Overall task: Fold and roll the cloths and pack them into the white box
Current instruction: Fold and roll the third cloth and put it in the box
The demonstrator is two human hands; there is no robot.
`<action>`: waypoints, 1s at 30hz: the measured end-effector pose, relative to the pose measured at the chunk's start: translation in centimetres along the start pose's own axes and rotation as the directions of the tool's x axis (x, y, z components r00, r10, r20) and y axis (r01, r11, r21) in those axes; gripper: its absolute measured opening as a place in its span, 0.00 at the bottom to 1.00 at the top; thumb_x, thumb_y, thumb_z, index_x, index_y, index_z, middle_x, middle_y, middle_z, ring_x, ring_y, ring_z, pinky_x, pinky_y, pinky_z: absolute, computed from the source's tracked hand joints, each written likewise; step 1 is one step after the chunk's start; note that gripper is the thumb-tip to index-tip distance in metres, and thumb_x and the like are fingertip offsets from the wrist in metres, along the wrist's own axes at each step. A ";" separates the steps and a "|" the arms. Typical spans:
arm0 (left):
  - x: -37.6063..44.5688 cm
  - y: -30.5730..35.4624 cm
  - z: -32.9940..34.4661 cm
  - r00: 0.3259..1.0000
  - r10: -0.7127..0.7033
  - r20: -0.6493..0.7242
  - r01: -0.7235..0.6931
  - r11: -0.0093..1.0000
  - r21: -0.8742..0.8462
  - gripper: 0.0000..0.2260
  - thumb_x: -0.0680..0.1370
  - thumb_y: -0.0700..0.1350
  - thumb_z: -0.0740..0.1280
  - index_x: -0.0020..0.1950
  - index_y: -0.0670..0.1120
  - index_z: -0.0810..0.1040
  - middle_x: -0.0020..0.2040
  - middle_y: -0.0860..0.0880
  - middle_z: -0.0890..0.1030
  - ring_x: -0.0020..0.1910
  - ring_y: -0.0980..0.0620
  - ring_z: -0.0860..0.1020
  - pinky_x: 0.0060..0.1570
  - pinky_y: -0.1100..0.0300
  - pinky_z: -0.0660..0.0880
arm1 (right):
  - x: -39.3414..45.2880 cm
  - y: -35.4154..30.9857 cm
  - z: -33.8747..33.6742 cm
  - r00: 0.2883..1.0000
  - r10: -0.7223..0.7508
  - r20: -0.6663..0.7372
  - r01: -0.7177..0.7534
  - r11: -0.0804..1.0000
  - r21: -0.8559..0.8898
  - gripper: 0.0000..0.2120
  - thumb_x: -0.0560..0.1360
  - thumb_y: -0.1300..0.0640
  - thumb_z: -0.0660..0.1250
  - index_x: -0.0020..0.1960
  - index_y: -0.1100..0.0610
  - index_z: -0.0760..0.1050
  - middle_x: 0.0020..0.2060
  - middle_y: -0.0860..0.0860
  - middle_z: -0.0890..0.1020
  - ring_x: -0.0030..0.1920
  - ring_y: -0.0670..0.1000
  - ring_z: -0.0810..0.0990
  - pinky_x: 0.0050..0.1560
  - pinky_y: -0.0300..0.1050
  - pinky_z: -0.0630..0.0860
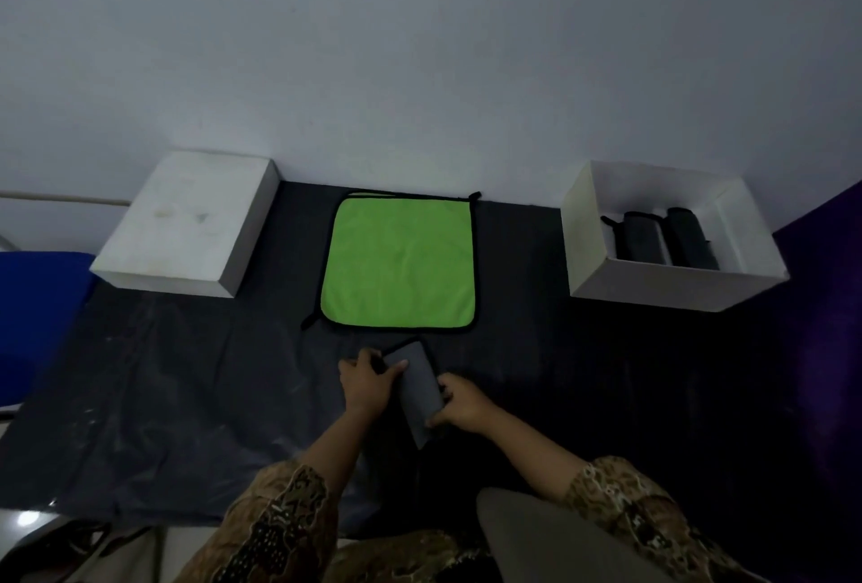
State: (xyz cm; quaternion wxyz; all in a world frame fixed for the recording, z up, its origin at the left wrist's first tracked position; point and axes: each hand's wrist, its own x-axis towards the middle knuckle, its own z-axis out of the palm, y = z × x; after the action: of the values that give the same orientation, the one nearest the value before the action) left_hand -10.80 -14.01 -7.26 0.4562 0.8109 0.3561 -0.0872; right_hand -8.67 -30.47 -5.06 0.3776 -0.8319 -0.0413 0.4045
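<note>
We hold a folded grey cloth (416, 389) between both hands, low over the dark sheet (186, 396) that covers the work surface. Our left hand (366, 379) grips its far left edge, fingers curled over the top and thumb laid across the grey face. Our right hand (459, 403) clamps the near right edge, fingers wrapped around the side. The cloth is a narrow strip that runs diagonally, its far end tipped to the left of our grip and its near end pointing back toward our body.

Just beyond the grip, a green cloth (399, 265) with black trim lies spread flat on the sheet, apart from the grey one. Far beyond and to the right of our hands sits the open white box (653, 284), against the wall (420, 69). Inside it two dark rolled cloths (662, 239) lie side by side, touching. Far beyond and to the left of the grip rests a closed white box or lid (186, 223); we cannot tell which. Patterned sleeves (280, 522) cover both forearms near the bottom of the view.
</note>
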 end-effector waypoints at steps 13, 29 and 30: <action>-1.6 7.2 5.8 0.994 0.093 -0.061 -0.110 0.921 -0.373 0.26 0.68 0.49 0.76 0.46 0.26 0.72 0.45 0.26 0.76 0.46 0.37 0.77 0.52 0.43 0.74 | -2.1 1.9 -7.9 0.995 0.096 0.031 -0.098 0.841 0.532 0.27 0.66 0.74 0.70 0.62 0.66 0.68 0.61 0.64 0.77 0.56 0.57 0.78 0.61 0.55 0.75; -5.7 29.4 17.8 0.911 0.412 0.009 -0.352 0.790 -0.503 0.21 0.75 0.51 0.69 0.29 0.50 0.60 0.28 0.53 0.64 0.29 0.59 0.64 0.27 0.69 0.64 | -6.4 5.5 -30.1 0.974 -0.094 -0.207 0.225 0.542 0.810 0.21 0.77 0.48 0.65 0.64 0.60 0.74 0.60 0.55 0.81 0.62 0.55 0.78 0.63 0.46 0.75; -5.9 30.4 18.5 0.906 0.423 0.008 -0.364 0.788 -0.497 0.21 0.75 0.51 0.69 0.29 0.49 0.61 0.28 0.52 0.64 0.29 0.58 0.64 0.27 0.70 0.64 | -6.2 5.7 -31.2 0.955 -0.072 -0.289 0.275 0.581 0.766 0.19 0.77 0.49 0.65 0.62 0.61 0.75 0.58 0.55 0.82 0.61 0.54 0.79 0.58 0.41 0.78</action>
State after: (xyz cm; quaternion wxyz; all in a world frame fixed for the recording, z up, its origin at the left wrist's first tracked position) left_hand 8.32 -41.85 5.56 0.6727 0.7201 0.1616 0.0538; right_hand 7.77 -55.39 7.19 0.7493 -0.6068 0.1054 0.2434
